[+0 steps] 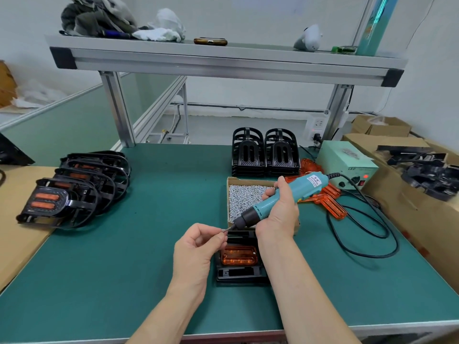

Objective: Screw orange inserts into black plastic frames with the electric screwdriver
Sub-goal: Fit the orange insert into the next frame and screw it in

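Hands (196, 249) (279, 216) two, screwdriver (309, 186) one.

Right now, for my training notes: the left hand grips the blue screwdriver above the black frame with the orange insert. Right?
No. In the head view the right hand grips the blue screwdriver above the black frame with the orange insert; the left hand pinches at its tip.
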Demonstrator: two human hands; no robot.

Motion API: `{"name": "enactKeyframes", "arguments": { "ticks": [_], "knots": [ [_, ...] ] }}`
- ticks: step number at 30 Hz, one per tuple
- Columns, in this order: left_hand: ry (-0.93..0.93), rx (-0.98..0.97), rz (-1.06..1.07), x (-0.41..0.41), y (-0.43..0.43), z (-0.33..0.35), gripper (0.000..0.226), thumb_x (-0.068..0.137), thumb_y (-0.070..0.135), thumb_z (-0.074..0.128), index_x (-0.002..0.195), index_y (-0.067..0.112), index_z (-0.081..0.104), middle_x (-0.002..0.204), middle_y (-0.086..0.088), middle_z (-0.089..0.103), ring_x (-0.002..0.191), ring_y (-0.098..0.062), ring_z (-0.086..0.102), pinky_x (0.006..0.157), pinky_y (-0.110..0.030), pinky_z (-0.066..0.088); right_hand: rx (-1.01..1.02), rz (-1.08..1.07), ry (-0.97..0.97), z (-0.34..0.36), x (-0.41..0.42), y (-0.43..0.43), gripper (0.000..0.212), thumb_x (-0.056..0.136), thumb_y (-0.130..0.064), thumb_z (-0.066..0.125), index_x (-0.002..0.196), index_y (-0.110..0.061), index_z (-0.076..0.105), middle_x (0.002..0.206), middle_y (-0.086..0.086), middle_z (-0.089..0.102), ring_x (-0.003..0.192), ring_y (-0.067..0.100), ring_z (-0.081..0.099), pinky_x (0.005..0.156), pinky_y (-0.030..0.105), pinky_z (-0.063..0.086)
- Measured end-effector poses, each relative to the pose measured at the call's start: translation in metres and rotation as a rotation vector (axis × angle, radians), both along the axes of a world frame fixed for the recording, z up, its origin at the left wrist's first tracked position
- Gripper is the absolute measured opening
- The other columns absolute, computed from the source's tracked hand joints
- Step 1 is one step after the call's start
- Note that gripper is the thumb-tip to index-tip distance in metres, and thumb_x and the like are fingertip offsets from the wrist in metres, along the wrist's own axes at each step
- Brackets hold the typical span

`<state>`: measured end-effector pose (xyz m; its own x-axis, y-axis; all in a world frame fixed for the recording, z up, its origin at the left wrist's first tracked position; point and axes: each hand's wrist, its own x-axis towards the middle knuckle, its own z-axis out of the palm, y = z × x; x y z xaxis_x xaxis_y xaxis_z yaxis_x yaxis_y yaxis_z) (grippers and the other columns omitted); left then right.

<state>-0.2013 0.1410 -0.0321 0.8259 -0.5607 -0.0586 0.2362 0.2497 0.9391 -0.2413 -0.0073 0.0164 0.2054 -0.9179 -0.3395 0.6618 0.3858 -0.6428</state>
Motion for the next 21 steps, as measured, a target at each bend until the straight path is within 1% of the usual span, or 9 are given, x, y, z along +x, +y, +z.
{"name": "enactKeyframes", "arguments": {
  "ticks": [4,7,9,13,16,17,18,19,21],
  "knots": [
    [-0.048,0.031,-0.005,0.0002,-0.0010,-0.0001,0.028,0.082,-0.009,0.070,0.071,0.017,0.072,0.078,-0.010,0.071,0.069,-0.015,0.066,0.067,-0.022,0.056,0.024,-0.005,0.009,-0.0011,-0.0009,-0.0006,0.031,0.082,-0.024,0.081,0.105,-0.012,0.065,0.057,-0.005,0.063,0.047,0.006,0.058,0.044,0.019,0.048],
    [-0.014,0.070,-0.038,0.0011,-0.0012,-0.0008,0.026,0.084,-0.008,0.069,0.074,0.016,0.071,0.078,-0.013,0.071,0.069,-0.015,0.065,0.065,-0.023,0.055,0.001,0.003,0.034,-0.0012,-0.0023,0.0000,0.024,0.083,-0.026,0.080,0.096,-0.016,0.063,0.057,-0.006,0.062,0.048,0.006,0.056,0.046,0.018,0.048],
    [0.006,0.097,-0.051,0.0019,-0.0017,-0.0008,0.020,0.085,-0.009,0.067,0.079,0.010,0.068,0.077,-0.014,0.071,0.067,-0.015,0.064,0.062,-0.022,0.054,-0.024,-0.001,0.069,-0.0004,-0.0029,0.0003,0.020,0.084,-0.026,0.079,0.089,-0.017,0.062,0.056,-0.006,0.060,0.048,0.006,0.055,0.046,0.018,0.047],
    [0.108,0.094,-0.103,0.0032,-0.0035,0.0008,0.012,0.089,-0.009,0.061,0.087,0.002,0.064,0.075,-0.014,0.070,0.062,-0.014,0.063,0.056,-0.020,0.053,-0.043,0.006,0.074,0.0016,-0.0041,0.0014,0.019,0.085,-0.025,0.078,0.086,-0.017,0.061,0.058,-0.004,0.059,0.048,0.007,0.054,0.047,0.019,0.047],
    [0.215,0.034,-0.146,0.0051,-0.0027,0.0042,0.013,0.088,-0.010,0.062,0.082,0.002,0.064,0.078,-0.019,0.071,0.064,-0.016,0.066,0.058,-0.022,0.056,-0.034,0.013,0.071,0.0021,-0.0057,0.0005,0.019,0.086,-0.025,0.077,0.088,-0.017,0.060,0.058,-0.004,0.059,0.049,0.007,0.054,0.049,0.020,0.047],
    [0.209,0.016,-0.150,0.0053,-0.0020,0.0053,0.016,0.086,-0.011,0.063,0.079,0.004,0.065,0.079,-0.020,0.071,0.066,-0.018,0.066,0.060,-0.023,0.057,-0.026,0.017,0.067,0.0021,-0.0063,0.0000,0.019,0.086,-0.025,0.077,0.088,-0.017,0.060,0.058,-0.004,0.059,0.049,0.007,0.054,0.048,0.019,0.047],
    [0.152,0.020,-0.139,0.0052,-0.0014,0.0054,0.020,0.084,-0.011,0.066,0.075,0.007,0.068,0.079,-0.020,0.071,0.068,-0.019,0.067,0.063,-0.024,0.057,-0.015,0.024,0.059,0.0024,-0.0068,-0.0005,0.018,0.087,-0.024,0.077,0.090,-0.016,0.060,0.057,-0.005,0.060,0.048,0.007,0.055,0.047,0.018,0.047],
    [0.044,0.050,-0.113,0.0045,-0.0007,0.0046,0.024,0.083,-0.010,0.068,0.071,0.011,0.069,0.078,-0.018,0.072,0.070,-0.019,0.067,0.065,-0.024,0.057,-0.001,0.032,0.047,0.0026,-0.0074,-0.0009,0.019,0.087,-0.024,0.076,0.093,-0.016,0.061,0.057,-0.005,0.060,0.048,0.007,0.055,0.047,0.018,0.047],
    [-0.248,0.149,-0.051,0.0014,0.0008,0.0019,0.026,0.084,-0.007,0.071,0.070,0.016,0.070,0.074,-0.011,0.072,0.070,-0.016,0.065,0.067,-0.025,0.055,0.028,0.041,0.035,0.0027,-0.0085,-0.0025,0.020,0.088,-0.024,0.076,0.098,-0.014,0.062,0.057,-0.005,0.060,0.047,0.006,0.055,0.046,0.018,0.047]
  ]
}}
